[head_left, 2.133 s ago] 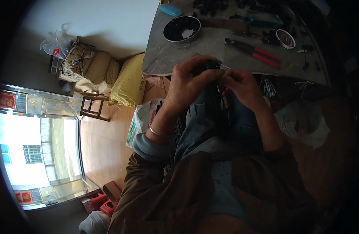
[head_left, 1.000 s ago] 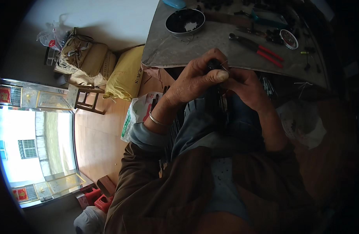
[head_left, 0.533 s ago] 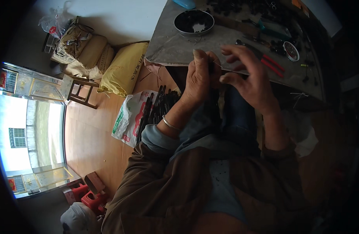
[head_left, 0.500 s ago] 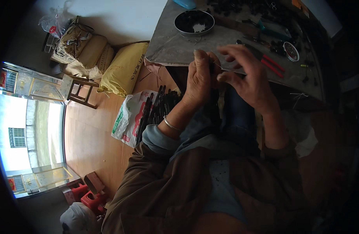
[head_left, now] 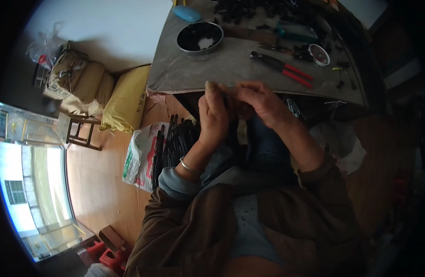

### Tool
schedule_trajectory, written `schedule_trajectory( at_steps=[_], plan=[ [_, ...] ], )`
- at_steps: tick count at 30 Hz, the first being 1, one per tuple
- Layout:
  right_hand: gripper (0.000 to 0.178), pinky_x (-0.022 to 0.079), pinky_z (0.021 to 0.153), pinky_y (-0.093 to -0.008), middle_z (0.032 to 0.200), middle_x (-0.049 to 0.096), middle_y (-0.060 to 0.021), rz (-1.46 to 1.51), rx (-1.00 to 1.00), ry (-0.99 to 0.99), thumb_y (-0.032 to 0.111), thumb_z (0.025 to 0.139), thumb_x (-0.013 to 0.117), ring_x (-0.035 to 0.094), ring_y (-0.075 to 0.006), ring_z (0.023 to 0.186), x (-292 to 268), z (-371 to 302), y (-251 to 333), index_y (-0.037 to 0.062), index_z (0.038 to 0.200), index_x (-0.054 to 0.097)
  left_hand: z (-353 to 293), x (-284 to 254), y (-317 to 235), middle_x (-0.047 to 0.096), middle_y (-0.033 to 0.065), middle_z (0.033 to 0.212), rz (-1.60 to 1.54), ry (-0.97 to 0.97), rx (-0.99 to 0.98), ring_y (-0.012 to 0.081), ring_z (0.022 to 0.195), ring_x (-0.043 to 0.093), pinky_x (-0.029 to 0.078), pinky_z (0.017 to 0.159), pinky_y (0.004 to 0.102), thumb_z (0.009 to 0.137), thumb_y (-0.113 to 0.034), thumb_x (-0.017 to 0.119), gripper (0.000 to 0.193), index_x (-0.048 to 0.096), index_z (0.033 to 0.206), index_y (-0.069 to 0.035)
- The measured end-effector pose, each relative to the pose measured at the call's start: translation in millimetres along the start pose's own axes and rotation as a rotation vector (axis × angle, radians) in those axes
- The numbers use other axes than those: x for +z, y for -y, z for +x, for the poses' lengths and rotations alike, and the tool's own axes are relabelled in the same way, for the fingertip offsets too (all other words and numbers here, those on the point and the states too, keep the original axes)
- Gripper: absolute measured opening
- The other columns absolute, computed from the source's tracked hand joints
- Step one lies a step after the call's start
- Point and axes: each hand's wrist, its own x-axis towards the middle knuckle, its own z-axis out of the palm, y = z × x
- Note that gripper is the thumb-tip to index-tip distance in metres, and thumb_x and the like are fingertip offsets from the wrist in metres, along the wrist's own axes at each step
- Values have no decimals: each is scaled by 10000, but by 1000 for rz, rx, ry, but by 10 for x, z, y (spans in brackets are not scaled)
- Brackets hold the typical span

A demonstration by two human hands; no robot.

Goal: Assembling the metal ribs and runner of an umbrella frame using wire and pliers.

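Just off the table's front edge my two hands meet, fingertips nearly touching. My left hand (head_left: 214, 115) is closed with its thumb pointing up, and a metal bangle (head_left: 188, 166) circles that wrist. Beside it my right hand (head_left: 264, 102) pinches with thumb and forefinger. Something small and dark lies between the fingers, mostly covered, so its kind cannot be made out. Ahead on the grey table (head_left: 235, 69) stands a metal-rimmed bowl (head_left: 198, 52) of small black pieces with a white patch inside. Red-handled pliers (head_left: 287, 70) lie to the right of it.
A blue case (head_left: 187, 13), a teal box (head_left: 296, 32), a round white-rimmed container (head_left: 319, 63) and many black pieces (head_left: 242, 11) occupy the table's back and right. Black rods (head_left: 177, 143) on a printed bag (head_left: 138, 159), a yellow sack (head_left: 127, 101) and a stool (head_left: 83, 130) stand left.
My right hand has come in from spread fingers to a pinch against my left. The view has shifted, so the table sits lower and more to the left.
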Motion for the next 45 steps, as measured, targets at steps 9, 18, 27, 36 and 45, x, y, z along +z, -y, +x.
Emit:
schedule_trajectory(
  at_steps=[9,18,27,36,45],
  plan=[
    [196,461,662,-377,820,573,-67,-1172,-224,-634,209,807,703,577,-249,779,-1147,32,-94,59,774,582,72,-58,84,410,-32,496,-58,31,-46,41,433,366,279,417,203,1015,-513,236,633,569,774,-31],
    [185,455,629,-368,864,569,-104,-1049,-522,-530,162,880,643,580,-256,751,-1323,70,-302,19,846,531,105,-1,44,400,-28,473,-40,36,-47,44,421,351,275,415,224,1000,-553,245,696,630,799,-9],
    [445,451,654,-345,874,519,-68,-1093,-535,-266,-67,576,759,548,-251,778,-529,-357,331,61,867,448,129,39,19,396,-42,486,-87,-26,-105,37,425,343,270,411,217,990,-562,287,679,639,805,-12],
    [484,443,764,-374,955,535,-31,-1463,-639,-222,-56,536,778,557,-233,888,-493,-372,548,108,878,479,143,-2,58,405,-25,499,-50,9,-63,62,409,349,263,395,225,970,-611,271,700,603,837,-9],
    [497,445,756,-369,967,541,-18,-1523,-661,-206,-50,523,791,559,-220,889,-437,-384,592,112,889,497,141,29,28,404,-22,497,-24,2,-68,58,410,354,264,392,221,970,-615,257,713,610,851,-7]
  ],
)
